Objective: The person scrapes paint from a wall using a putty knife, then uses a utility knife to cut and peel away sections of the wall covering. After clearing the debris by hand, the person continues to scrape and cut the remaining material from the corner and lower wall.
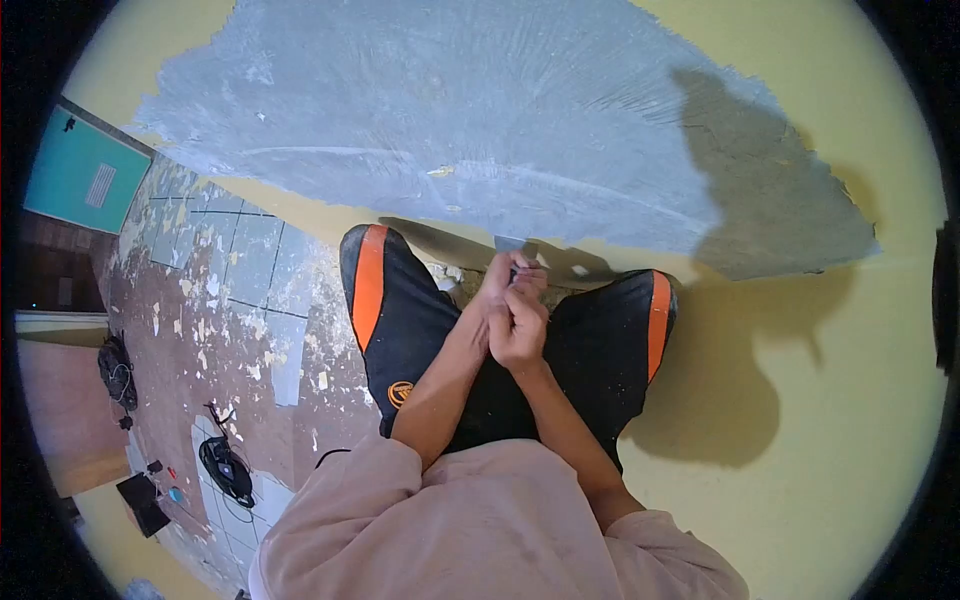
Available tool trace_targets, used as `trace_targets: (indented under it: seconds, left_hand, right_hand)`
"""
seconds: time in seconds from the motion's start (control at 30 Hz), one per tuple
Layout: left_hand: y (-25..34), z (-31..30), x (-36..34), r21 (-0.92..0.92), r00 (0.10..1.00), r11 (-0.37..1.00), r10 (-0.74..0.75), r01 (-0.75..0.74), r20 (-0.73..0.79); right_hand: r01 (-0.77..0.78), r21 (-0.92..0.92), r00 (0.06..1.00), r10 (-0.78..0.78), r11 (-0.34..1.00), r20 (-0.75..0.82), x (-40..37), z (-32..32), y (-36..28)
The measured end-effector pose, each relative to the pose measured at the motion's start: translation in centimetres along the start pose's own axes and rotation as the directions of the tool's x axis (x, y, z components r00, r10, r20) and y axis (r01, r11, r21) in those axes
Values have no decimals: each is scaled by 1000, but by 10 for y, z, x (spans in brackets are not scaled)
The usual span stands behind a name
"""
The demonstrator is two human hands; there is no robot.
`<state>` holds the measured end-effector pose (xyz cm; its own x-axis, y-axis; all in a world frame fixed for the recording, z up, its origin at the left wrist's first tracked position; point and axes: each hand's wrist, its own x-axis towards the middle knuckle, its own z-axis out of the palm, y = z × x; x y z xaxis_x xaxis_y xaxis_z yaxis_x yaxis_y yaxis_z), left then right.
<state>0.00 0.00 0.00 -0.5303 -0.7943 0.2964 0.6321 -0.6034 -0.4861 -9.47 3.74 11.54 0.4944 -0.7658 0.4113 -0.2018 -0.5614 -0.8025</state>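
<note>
Flakes (323, 380), pale and thin, lie scattered on grey tiles (255, 265) and brown flooring, well off to the left of the grip. Nearer on that side, one leg of the black trousers with orange stripes (415, 325) stands bent, and both hands meet between the knees. Left hand (510, 280) is the nearer one to the flat grey hand tool (509, 243): its fingers are curled round the tool's dark lower part, while the blade juts out just beyond them, on the side away from the body. As far as it shows, the tool's long axis runs from the fingers toward the yellow wall (840, 430), by the lower edge of the rough grey patch (450, 110); whether the blade touches, I cannot tell. Slightly right and closer to the body, the right hand (518, 328) is folded into a fist against the left; whether it pinches the tool's end is hidden. Farther right of the grip, a dark shadow (735, 190) falls across patch and wall.
</note>
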Motion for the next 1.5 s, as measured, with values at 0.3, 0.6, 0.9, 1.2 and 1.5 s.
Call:
trace_targets:
  seconds: [0.3,0.6,0.9,1.2,1.5]
  left_hand:
    - [-15,39,5,54,959,987,159,-151,-236]
    - [-22,-10,-14,869,617,157,763,-470,196]
    - [-9,20,-13,122,844,950,312,-288,-437]
    - [-28,44,-13,247,841,891,445,-381,-308]
    - [-31,65,-3,189,892,959,267,-210,-364]
  right_hand:
    - [111,37,992,-108,993,-66,12,4,-14]
    - [2,98,999,3,995,-50,10,19,-9]
    - [13,58,1000,-14,998,21,12,18,-17]
    - [53,81,999,-53,995,-1,16,14,-31]
    - [136,18,990,-135,991,-37,19,-2,-41]
